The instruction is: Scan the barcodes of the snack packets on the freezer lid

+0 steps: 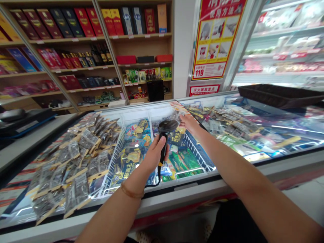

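Note:
A black barcode scanner [167,127] stands upright in my left hand [156,150], its fingers wrapped round the handle. A cord runs down from its base. My right hand [188,123] is stretched out beyond the scanner, over the far part of the freezer. Its fingertips are closed at a clear plastic packet [176,115], partly hidden behind the scanner head. Below both hands lie blue food bags [133,157] and green bags [186,159] in white wire baskets [117,152].
Many clear packets with tan edges [78,152] cover the freezer's left lid. More packets [235,118] lie on the right side, near a dark tray [280,95]. Shelves with boxes [136,36] stand behind. A counter [43,138] borders the left.

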Motion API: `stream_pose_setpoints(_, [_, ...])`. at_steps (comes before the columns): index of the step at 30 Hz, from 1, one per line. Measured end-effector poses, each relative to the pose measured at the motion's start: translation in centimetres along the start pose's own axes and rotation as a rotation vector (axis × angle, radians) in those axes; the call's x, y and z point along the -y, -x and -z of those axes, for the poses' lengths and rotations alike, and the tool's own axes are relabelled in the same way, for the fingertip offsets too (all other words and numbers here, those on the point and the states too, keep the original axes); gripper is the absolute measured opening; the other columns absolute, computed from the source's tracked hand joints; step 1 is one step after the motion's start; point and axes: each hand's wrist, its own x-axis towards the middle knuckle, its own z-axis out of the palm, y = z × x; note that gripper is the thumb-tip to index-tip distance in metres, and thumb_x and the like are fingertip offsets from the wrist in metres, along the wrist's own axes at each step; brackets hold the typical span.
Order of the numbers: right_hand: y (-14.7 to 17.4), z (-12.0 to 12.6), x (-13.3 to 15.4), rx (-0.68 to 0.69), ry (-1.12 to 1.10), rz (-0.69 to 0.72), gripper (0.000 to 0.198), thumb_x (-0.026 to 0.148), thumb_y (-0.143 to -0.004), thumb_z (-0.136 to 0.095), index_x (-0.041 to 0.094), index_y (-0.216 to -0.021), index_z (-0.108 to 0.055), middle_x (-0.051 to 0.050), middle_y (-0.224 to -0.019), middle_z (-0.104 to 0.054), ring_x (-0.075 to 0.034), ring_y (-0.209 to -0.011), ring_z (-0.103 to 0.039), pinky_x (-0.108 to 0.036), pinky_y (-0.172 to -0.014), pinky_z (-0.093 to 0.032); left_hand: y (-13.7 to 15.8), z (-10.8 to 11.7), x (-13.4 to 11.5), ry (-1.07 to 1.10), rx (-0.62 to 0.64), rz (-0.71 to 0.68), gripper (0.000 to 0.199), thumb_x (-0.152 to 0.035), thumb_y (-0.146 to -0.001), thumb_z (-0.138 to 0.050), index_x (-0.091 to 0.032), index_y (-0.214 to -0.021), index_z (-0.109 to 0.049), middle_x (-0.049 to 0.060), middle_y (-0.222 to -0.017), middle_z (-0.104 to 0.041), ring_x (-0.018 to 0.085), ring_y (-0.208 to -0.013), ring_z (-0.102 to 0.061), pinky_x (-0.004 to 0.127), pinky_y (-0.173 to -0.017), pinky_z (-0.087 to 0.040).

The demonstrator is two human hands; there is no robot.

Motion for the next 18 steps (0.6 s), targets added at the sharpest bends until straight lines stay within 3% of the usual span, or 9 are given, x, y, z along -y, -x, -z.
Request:
stream_pose_setpoints(11, [0.36, 0.5, 0.85, -0.019, -0.025, 0.046, 0.036, 0.056, -0.09, -0.068, 0.021, -0.099, -0.062, -0.007, -0.09, -0.078, -0.022, -0.087, -0.077, -0.035, -0.08, -0.062, 0.61, -0.77, -0.29, -0.084, 0.124, 0.032, 0.05, -0.069, -0.084, -0.063, -0.022, -0.092, -0.047, -0.007, -0.063, -0.055, 0.007, -0.039, -0.049, 0.021, -0.042, -0.035])
stream_pose_setpoints(18, [0.03, 0.69, 0.58, 0.001, -0.002, 0.054, 0.039, 0.06, -0.087, -0.068, 0.022, -0.096, -0.062, -0.007, -0.088, -0.077, -0.022, -0.085, -0.076, -0.034, -0.079, -0.062, 0.57, -0.66, -0.07, -0.117, 0.12, 0.012, 0.048, -0.067, -0.086, -0.062, -0.022, -0.091, -0.047, -0.006, -0.066, -0.056, 0.006, -0.041, -0.05, 0.02, -0.043, -0.035])
